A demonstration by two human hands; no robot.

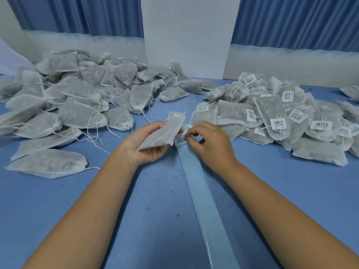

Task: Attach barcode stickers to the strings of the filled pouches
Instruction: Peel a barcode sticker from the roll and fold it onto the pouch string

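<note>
My left hand (143,144) holds a filled white pouch (165,133) above the blue table, fingers curled under it, its tied mouth pointing away from me. Just right of it, my right hand (209,142) pinches a barcode sticker (180,140) at the far end of a pale blue backing strip (206,202). The strip runs from the hands toward the near table edge. The pouch's string near the sticker is too small to make out.
A heap of untagged pouches (77,98) with loose strings covers the left of the table (58,210). A heap of pouches bearing barcode stickers (281,117) lies at the right. A white board (186,35) and blue curtains stand behind. Small crumbs dot the table.
</note>
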